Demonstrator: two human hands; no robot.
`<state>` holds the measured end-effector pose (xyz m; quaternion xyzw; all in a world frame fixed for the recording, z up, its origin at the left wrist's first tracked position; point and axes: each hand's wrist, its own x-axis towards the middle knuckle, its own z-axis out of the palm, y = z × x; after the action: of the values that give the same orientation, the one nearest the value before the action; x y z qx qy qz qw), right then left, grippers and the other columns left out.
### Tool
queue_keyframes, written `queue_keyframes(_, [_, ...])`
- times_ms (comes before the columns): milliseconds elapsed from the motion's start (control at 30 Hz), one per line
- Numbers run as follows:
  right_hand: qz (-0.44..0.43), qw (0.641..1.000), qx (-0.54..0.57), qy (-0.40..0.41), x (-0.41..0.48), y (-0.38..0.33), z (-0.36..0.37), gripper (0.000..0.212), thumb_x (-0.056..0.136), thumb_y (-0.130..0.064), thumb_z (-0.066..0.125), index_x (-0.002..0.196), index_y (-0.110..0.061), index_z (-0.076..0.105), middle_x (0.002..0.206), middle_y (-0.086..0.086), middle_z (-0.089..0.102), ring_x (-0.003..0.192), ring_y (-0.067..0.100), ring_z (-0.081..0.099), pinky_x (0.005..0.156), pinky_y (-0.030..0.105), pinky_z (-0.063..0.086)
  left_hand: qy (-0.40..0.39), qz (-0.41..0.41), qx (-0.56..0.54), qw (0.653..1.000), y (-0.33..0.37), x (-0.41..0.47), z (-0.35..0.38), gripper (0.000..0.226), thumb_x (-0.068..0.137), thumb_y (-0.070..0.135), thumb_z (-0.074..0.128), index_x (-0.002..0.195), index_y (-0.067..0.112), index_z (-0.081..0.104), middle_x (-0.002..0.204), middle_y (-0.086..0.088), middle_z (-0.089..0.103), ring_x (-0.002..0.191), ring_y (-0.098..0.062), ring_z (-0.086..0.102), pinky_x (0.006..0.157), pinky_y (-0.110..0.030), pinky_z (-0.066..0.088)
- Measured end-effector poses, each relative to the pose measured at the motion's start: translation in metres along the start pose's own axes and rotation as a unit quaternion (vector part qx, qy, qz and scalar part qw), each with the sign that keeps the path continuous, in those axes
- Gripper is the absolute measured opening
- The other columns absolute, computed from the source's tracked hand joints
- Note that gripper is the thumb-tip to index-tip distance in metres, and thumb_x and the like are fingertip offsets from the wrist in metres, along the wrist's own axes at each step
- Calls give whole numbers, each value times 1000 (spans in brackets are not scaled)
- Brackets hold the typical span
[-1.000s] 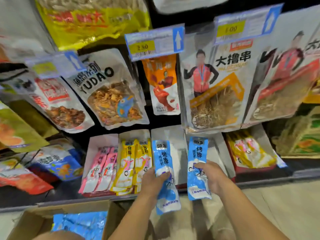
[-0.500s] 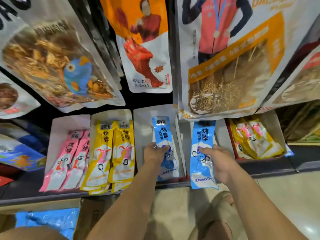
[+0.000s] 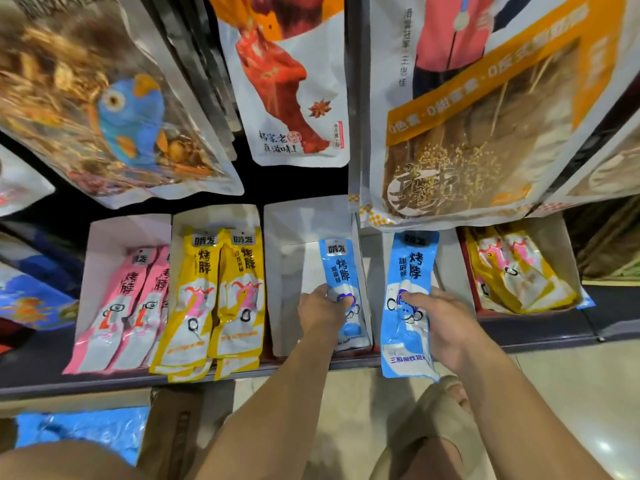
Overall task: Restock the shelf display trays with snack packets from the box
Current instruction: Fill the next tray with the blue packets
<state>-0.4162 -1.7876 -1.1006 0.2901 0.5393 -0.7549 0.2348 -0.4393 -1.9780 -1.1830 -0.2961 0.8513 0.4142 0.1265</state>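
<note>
Head view, looking down on a low shelf (image 3: 104, 382) that carries a row of white cardboard display trays. Left hand (image 3: 323, 311): fingers closed around the lower half of a long blue plastic snack packet (image 3: 341, 271), which lies inside the middle white tray (image 3: 294, 237), against the tray's right wall. Right hand (image 3: 441, 323): fingers and thumb closed on a second blue snack packet (image 3: 410, 296), gripped at its middle; this packet stands over the next tray to the right (image 3: 450, 258), its lower end overhanging the shelf edge. Further left, a tray of yellow packets (image 3: 214, 299) and a tray of pink packets (image 3: 121, 306), both full, with their lower ends reaching past the tray fronts. At far right, a red-edged tray (image 3: 554, 237) holding yellow-and-pink packets lying at an angle. Large printed snack bags (image 3: 485, 116) hang above the trays and hide the rear of the right ones. At lower left, an open brown cardboard box (image 3: 173, 431) on the floor, with blue packets (image 3: 86, 431) inside it. A sandalled foot (image 3: 440, 417) rests on the pale tiled floor below the right hand.
</note>
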Motion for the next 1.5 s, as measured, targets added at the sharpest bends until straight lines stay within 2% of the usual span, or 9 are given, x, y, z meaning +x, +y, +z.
queue_keyframes(133, [-5, 1000, -7, -7, -6, 3, 3, 22, 92, -5, 66, 114, -7, 68, 101, 18, 76, 90, 38, 73, 74, 47, 60, 29, 58, 98, 993, 3, -8, -21, 58, 86, 45, 67, 136, 19, 51, 123, -7, 56, 115, -23, 54, 92, -36, 50])
queue_keyframes(300, [-21, 999, 2, -34, -14, 7, 32, 24, 90, -1, 65, 113, -4, 69, 103, 23, 74, 89, 40, 71, 86, 60, 56, 158, 160, -32, 974, 12, -28, -67, 34, 93, 30, 65, 123, 16, 60, 110, 2, 55, 92, -16, 60, 78, -27, 50])
queue_keyframes(433, [-24, 997, -18, -64, -18, 14, 65, 21, 90, 0, 64, 110, -2, 70, 100, 25, 74, 82, 38, 71, 79, 51, 59, 241, 153, -21, 958, -3, -19, -100, 40, 91, 26, 67, 129, 14, 57, 115, -4, 55, 106, -20, 52, 87, -34, 47])
queue_keyframes(633, [-3, 994, -66, -90, 3, 33, 107, 24, 89, -3, 67, 112, -5, 69, 100, 20, 76, 86, 38, 74, 84, 54, 58, 135, 111, -14, 984, -12, 9, -131, 27, 94, 15, 60, 121, 16, 65, 91, -2, 68, 86, -24, 67, 67, -28, 49])
queue_keyframes(900, [14, 990, -132, -45, 59, 62, 141, 20, 84, 1, 71, 102, -7, 72, 96, 15, 77, 93, 39, 73, 88, 61, 56, 94, 92, -21, 991, -35, 34, -134, 28, 93, 32, 66, 120, 26, 71, 94, -3, 76, 75, -23, 72, 71, -37, 62])
queue_keyframes(1033, [-3, 979, -201, -15, 86, 73, 150, 35, 74, -10, 78, 108, -9, 71, 100, 10, 76, 97, 33, 71, 94, 53, 56, 89, 86, -40, 991, -40, 42, -131, 27, 93, 30, 66, 119, 27, 71, 98, -3, 76, 76, -30, 73, 72, -43, 62])
queue_keyframes(1167, [-20, 967, -251, 39, 83, 72, 161, 20, 85, 4, 70, 84, -15, 63, 83, 5, 69, 72, 22, 64, 77, 37, 55, 86, 80, -66, 991, -41, 42, -128, 27, 92, 30, 67, 119, 27, 70, 95, -6, 76, 80, -36, 72, 70, -47, 61])
queue_keyframes(1333, [-47, 927, -371, 38, 88, 82, 172, 45, 89, -8, 69, 132, -8, 54, 111, 11, 69, 89, 24, 67, 81, 37, 58, 68, 64, -72, 993, -38, 43, -131, 30, 94, 29, 66, 123, 25, 69, 109, -2, 74, 92, -26, 71, 79, -42, 61])
queue_keyframes(1500, [-69, 882, -463, 46, 70, 74, 174, 41, 95, -13, 64, 133, -9, 50, 119, 12, 62, 96, 24, 60, 80, 30, 49, 52, 54, -72, 995, -30, 34, -137, 31, 95, 28, 64, 125, 22, 67, 108, -3, 74, 87, -30, 72, 79, -41, 60])
